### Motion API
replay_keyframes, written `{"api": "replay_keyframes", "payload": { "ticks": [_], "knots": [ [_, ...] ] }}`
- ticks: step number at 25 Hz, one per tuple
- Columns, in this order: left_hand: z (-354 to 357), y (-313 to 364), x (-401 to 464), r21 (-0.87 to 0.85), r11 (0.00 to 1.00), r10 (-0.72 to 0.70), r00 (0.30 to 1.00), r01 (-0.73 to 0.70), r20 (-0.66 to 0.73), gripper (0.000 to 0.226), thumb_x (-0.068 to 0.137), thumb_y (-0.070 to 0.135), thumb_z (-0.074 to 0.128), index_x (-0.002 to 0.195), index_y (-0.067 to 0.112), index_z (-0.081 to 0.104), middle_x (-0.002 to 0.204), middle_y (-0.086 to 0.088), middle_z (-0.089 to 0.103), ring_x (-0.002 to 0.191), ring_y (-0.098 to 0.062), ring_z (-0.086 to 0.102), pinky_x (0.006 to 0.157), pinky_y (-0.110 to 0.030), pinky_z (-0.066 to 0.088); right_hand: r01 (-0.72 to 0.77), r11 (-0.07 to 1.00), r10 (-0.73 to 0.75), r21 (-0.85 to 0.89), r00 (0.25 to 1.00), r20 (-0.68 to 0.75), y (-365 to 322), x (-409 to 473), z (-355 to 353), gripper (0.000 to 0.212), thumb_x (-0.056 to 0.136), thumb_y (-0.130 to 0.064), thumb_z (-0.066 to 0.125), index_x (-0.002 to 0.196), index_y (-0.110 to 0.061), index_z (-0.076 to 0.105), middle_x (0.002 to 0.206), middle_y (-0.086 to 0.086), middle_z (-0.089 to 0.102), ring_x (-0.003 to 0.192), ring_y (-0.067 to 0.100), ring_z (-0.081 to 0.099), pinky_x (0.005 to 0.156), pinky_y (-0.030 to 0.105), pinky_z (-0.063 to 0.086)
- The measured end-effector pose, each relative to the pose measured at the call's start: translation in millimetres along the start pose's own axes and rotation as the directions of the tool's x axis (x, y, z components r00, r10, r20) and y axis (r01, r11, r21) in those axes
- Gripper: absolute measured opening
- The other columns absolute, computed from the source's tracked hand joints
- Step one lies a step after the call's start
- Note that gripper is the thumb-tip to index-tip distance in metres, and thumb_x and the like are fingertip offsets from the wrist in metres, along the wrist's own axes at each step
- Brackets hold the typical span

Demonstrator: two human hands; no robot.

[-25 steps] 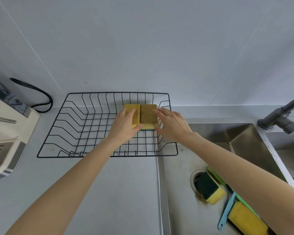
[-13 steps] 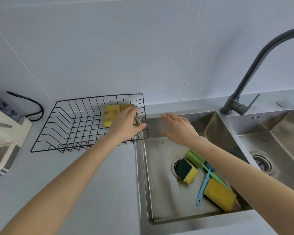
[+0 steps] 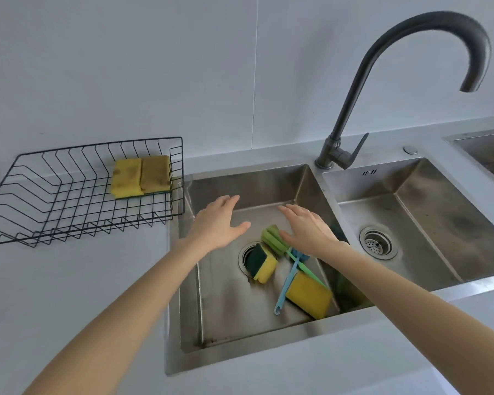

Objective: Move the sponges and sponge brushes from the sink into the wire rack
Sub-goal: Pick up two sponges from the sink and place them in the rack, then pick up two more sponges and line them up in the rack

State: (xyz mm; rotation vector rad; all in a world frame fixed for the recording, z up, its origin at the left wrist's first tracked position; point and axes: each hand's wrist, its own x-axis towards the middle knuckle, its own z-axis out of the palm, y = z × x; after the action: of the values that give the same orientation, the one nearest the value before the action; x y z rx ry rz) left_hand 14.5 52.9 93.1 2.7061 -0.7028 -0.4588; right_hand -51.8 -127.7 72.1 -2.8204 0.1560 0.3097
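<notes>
Above the left basin of the steel sink (image 3: 268, 183), two bare hands are held palm down with fingers spread wide; nothing is gripped by the left hand (image 3: 218, 223) or by the right hand (image 3: 308, 230). Seen from the head camera, the right hand partly covers the green sponge brush (image 3: 272, 240), whose thin green handle runs down and to the right across the basin floor. A blue sponge brush (image 3: 287, 283) is crossed with it, its handle lying from upper right to lower left with the hooked end nearest the viewer; its head is mostly hidden under the right wrist. A green-and-yellow sponge (image 3: 261, 265) is tipped over the edge of the drain opening (image 3: 244, 253), dark scouring face turned up and to the left. A larger yellow sponge (image 3: 308, 297) is laid against the basin's right wall, its long axis running from upper left to lower right, over the two handles.

On the pale grey counter (image 3: 69, 295) to the left, the black wire rack (image 3: 77, 195) is set just beside the sink. Two worn yellow sponges (image 3: 140, 176) are lying side by side in its far right corner, touching, long axes pointing away from the viewer. A dark curved faucet (image 3: 362, 81) is mounted behind the divider, with a second basin (image 3: 411, 223) to the right and a plain white wall (image 3: 154, 67) behind.
</notes>
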Motion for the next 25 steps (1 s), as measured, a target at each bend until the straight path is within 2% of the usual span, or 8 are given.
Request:
{"api": "replay_keyframes", "payload": {
  "ticks": [3,7,13,20,25],
  "knots": [
    [25.3,16.8,4.4,-0.046,0.999,-0.013,0.999,0.015,0.049,0.070,0.087,0.044,0.049,0.144,0.016,0.019,0.153,-0.005,0.025,0.138,-0.023,0.031,0.110,-0.042,0.033,-0.020,1.000,0.018,0.023,0.998,0.060,22.4,-3.3,9.1,0.061,0.093,-0.027,0.049,0.146,-0.016,0.023,0.153,0.006,0.031,0.142,0.023,0.028,0.115,0.037,0.027],
    [59.8,32.9,15.4,-0.068,0.996,-0.046,0.991,0.054,0.124,0.070,0.087,0.041,0.051,0.144,0.015,0.020,0.152,-0.005,0.027,0.137,-0.025,0.033,0.109,-0.040,0.034,-0.067,0.996,0.058,0.054,0.986,0.155,52.3,-5.1,31.6,0.060,0.092,-0.026,0.050,0.145,-0.016,0.025,0.151,0.007,0.034,0.136,0.026,0.037,0.109,0.039,0.038],
    [106.2,37.9,29.3,-0.068,0.985,-0.144,0.966,0.161,0.214,0.070,0.086,0.040,0.053,0.144,0.016,0.021,0.150,-0.008,0.030,0.135,-0.027,0.035,0.107,-0.041,0.036,-0.147,0.985,0.110,0.091,0.937,0.333,83.3,-4.8,69.2,0.057,0.092,-0.028,0.049,0.144,-0.015,0.027,0.146,0.010,0.038,0.130,0.028,0.043,0.103,0.041,0.044],
    [151.7,34.4,35.6,-0.139,0.936,-0.269,0.912,0.323,0.308,0.075,0.084,0.037,0.057,0.145,0.020,0.017,0.156,-0.012,0.008,0.142,-0.033,0.016,0.114,-0.044,0.027,-0.171,0.983,0.122,0.060,0.868,0.481,94.5,2.1,105.9,0.056,0.092,-0.023,0.046,0.144,-0.016,0.026,0.142,0.013,0.040,0.126,0.031,0.044,0.101,0.043,0.046],
    [168.6,35.5,40.7,-0.094,0.938,-0.288,0.904,0.333,0.317,0.067,0.087,0.033,0.054,0.144,0.025,0.019,0.156,-0.015,0.003,0.143,-0.034,0.009,0.112,-0.046,0.028,-0.229,0.972,0.163,0.060,0.832,0.530,102.6,7.9,120.5,0.057,0.091,-0.020,0.050,0.144,-0.017,0.026,0.139,0.014,0.041,0.126,0.031,0.044,0.102,0.041,0.044]
  ]
}}
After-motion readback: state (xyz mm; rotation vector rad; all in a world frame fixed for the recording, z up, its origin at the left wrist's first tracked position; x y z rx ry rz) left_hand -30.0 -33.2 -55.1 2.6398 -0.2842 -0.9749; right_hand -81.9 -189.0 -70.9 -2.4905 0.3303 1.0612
